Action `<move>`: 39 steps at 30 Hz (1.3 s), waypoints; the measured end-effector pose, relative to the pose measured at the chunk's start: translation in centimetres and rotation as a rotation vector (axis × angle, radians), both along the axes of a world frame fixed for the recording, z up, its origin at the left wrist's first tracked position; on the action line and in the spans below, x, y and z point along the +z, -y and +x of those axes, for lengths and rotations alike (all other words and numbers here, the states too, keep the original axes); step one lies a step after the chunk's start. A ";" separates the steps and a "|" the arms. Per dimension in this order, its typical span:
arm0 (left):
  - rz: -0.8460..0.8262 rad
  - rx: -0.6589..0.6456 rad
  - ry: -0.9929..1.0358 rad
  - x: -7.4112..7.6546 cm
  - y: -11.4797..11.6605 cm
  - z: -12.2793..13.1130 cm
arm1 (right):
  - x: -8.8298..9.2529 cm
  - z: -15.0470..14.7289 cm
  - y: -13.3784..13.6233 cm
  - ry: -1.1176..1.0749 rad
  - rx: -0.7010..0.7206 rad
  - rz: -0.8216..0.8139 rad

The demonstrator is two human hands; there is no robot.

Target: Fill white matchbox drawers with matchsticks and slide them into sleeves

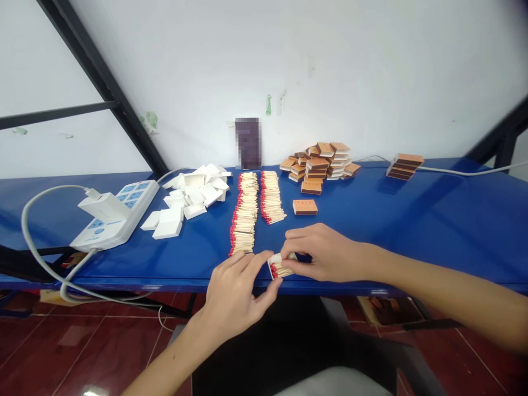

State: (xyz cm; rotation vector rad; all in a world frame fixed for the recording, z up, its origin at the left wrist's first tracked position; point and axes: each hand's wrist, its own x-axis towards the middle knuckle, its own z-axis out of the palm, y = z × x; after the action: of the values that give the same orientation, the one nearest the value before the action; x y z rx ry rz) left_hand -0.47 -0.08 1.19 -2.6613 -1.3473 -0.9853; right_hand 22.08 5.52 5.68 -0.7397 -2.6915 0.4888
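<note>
At the front edge of the blue table, a white matchbox tray (270, 260) lies between my two hands with red-tipped matches (279, 270) inside. My left hand (237, 291) grips the tray's left end between thumb and index finger. The fingers of my right hand (324, 253) are pinched over the tray on the matches, covering its right part. Just beyond are two rows of loose matches, a longer left row (244, 214) and a shorter right row (271, 198), red heads to the left. A single orange matchbox (305, 207) lies past my right hand.
White empty trays (198, 190) are heaped at left, beside a power strip (136, 193) with a charger (105, 207) and looping white cable (35, 253). Orange-brown matchboxes (317, 165) are piled at the back, with a small stack (405, 166) farther right. A blurred dark object (248, 143) leans against the wall.
</note>
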 end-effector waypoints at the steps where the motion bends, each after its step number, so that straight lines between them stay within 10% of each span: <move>1: 0.001 -0.002 0.001 0.0 0.0 0.0 | 0.0 0.0 0.0 -0.002 0.011 -0.006; 39: -0.011 -0.058 -0.036 0.5 0.2 0.0 | 0.0 -0.1 -0.5 -0.022 -0.026 -0.126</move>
State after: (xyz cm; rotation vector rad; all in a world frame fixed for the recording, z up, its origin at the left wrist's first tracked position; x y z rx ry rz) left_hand -0.44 -0.27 1.64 -2.7265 -1.2797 -0.9329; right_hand 21.95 6.03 5.66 -0.7977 -2.6463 0.6606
